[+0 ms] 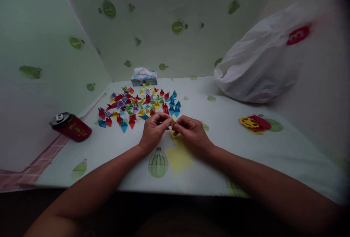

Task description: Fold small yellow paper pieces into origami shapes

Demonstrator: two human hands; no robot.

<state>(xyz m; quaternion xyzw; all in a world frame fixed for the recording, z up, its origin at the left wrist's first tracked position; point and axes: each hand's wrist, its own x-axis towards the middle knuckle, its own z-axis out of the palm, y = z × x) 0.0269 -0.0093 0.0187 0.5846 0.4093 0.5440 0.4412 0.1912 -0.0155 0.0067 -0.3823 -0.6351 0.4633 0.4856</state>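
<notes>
Centrally, fingers (167,121) of both hands are pinching a small yellow paper piece (173,122) between them; left hand (153,129) and right hand (191,132) are touching at the tips, just above the worktop (229,149). Yellow sheet (178,156) is lying flat at 6 o'clock. Folded coloured pieces (139,107) are spreading at 11 o'clock, tissue box (144,77) beyond. Red can (70,127) is lying at 9 o'clock; white plastic bag (259,62) at 2 o'clock.
</notes>
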